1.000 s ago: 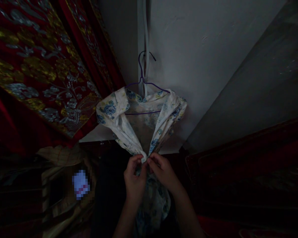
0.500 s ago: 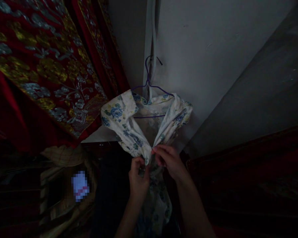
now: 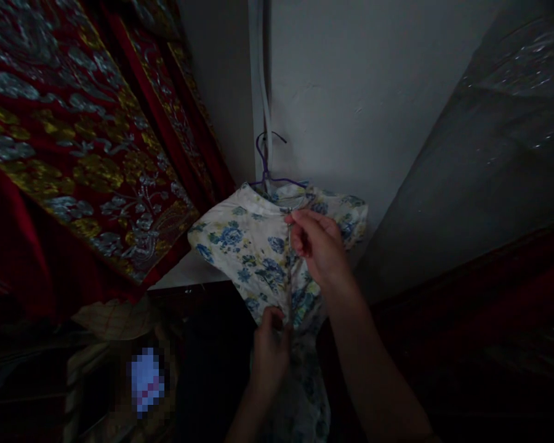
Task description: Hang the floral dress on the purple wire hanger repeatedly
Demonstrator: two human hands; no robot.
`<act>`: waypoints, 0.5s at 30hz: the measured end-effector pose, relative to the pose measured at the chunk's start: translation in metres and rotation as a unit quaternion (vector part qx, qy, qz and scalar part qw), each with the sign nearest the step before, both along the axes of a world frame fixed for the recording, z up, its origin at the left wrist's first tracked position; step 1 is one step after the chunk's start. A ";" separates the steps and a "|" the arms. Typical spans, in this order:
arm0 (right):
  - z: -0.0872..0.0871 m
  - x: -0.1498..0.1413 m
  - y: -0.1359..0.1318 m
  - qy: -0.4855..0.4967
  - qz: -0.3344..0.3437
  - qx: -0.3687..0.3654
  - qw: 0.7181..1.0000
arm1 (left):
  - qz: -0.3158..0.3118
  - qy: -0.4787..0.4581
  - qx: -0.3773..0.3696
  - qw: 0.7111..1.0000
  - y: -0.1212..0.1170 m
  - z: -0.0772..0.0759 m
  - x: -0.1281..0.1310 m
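A white shirt (image 3: 240, 246) with blue flowers and green leaves hangs on a purple hanger (image 3: 264, 175) against the wall. Its front edges meet along the middle, up to the collar. My right hand (image 3: 321, 243) pinches the front edge just below the collar, thumb and forefinger together. Lower down, my left hand (image 3: 272, 344) has its fingers closed on the front edge of the same shirt. Whatever small fastening lies between the fingertips is too dark to make out. The shirt's lower part falls into shadow behind my forearms.
Red cloth (image 3: 87, 135) with gold and silver embroidery hangs at the left. A pale cable (image 3: 263, 80) runs down the wall (image 3: 351, 92) behind the hanger. Clear plastic sheeting (image 3: 512, 117) covers the right side. A blurred-out pale patch (image 3: 146, 378) shows at lower left.
My right hand has moved up from mid-chest to the collar, drawing the open neckline together. My left hand stays low on the front edge. The view has shifted slightly.
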State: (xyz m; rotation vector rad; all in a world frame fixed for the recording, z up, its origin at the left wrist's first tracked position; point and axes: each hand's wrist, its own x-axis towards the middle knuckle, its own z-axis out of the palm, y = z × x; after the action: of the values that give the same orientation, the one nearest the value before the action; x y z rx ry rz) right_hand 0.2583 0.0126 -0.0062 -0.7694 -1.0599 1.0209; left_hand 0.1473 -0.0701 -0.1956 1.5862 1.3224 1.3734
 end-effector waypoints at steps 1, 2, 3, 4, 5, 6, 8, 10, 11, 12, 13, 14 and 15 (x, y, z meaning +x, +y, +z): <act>-0.004 0.000 -0.001 -0.004 0.001 -0.003 1.000 | 0.000 -0.005 0.023 1.000 0.008 0.010 -0.007; -0.007 0.000 -0.002 -0.008 -0.001 -0.003 1.000 | 0.005 -0.012 0.054 0.998 0.018 0.024 -0.014; -0.009 0.001 -0.003 -0.011 -0.005 0.000 1.000 | 0.010 -0.016 0.092 0.996 0.028 0.042 -0.020; -0.009 0.001 -0.004 -0.013 -0.009 0.004 1.000 | 0.029 -0.019 0.139 0.990 0.039 0.063 -0.024; -0.008 0.001 -0.005 -0.016 -0.009 0.008 1.000 | 0.036 -0.014 0.191 0.981 0.049 0.086 -0.027; -0.006 0.001 -0.005 -0.017 -0.005 0.013 1.000 | 0.041 -0.008 0.243 0.969 0.060 0.110 -0.028; -0.001 0.001 -0.006 -0.014 0.022 0.020 0.999 | 0.017 0.033 0.319 0.947 0.079 0.154 -0.027; 0.001 -0.001 -0.002 0.002 0.057 0.024 0.998 | -0.018 0.091 0.357 0.929 0.093 0.183 -0.026; 0.000 -0.002 0.001 0.009 0.068 0.024 0.997 | -0.028 0.124 0.369 0.921 0.097 0.192 -0.026; -0.003 -0.004 0.006 0.011 0.071 0.024 0.997 | -0.029 0.157 0.380 0.911 0.100 0.196 -0.027; -0.008 -0.006 0.012 0.005 0.064 0.024 0.998 | -0.023 0.189 0.388 0.902 0.101 0.198 -0.030; -0.015 -0.008 0.018 -0.011 0.049 0.023 0.998 | -0.009 0.214 0.394 0.894 0.102 0.197 -0.033; -0.023 -0.010 0.024 -0.035 0.029 0.021 0.999 | 0.014 0.227 0.398 0.889 0.101 0.195 -0.037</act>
State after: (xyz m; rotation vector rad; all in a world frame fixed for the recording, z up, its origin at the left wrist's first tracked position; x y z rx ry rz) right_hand 0.2483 0.0368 -0.0291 -0.7497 -1.1665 1.0244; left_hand 0.1099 0.0306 -0.0006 2.5682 1.0610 1.7593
